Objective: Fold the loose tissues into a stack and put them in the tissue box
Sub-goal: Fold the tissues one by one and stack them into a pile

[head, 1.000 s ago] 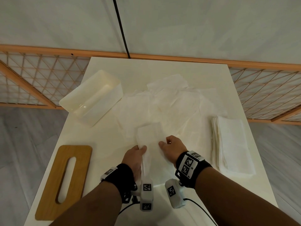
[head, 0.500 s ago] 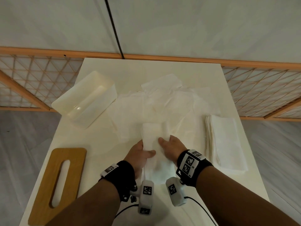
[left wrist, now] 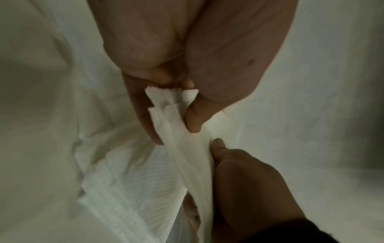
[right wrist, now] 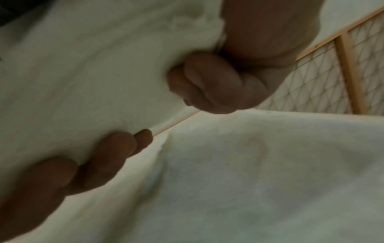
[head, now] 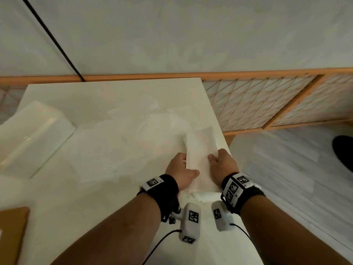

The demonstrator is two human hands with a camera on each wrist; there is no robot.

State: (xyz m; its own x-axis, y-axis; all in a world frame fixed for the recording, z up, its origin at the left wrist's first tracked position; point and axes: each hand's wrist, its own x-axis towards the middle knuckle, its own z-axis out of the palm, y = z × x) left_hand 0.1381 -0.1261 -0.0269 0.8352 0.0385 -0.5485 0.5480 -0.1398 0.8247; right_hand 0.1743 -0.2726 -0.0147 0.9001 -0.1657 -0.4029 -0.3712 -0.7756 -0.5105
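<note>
A folded white tissue (head: pixel 200 148) is held between both hands near the table's right edge. My left hand (head: pixel 189 165) pinches its left edge between thumb and fingers, shown close up in the left wrist view (left wrist: pixel 176 131). On the right edge my right hand (head: pixel 215 157) grips with curled fingers (right wrist: pixel 214 85). The stack of folded tissues (left wrist: pixel 124 189) lies under the held tissue, mostly hidden in the head view. Loose tissues (head: pixel 118 142) are spread over the table's middle. At the left edge lies the open white tissue box (head: pixel 28 134).
The wooden lid (head: pixel 11 232) with a slot lies at the near left, partly cut off. A wooden lattice screen (head: pixel 267 104) stands behind and right of the table. The table's right edge (head: pixel 219 121) runs just beside my right hand.
Both hands have carried the folded tissue from the table's middle to the right, over the stack. The head view has swung right, pushing the box and lid toward the left edge.
</note>
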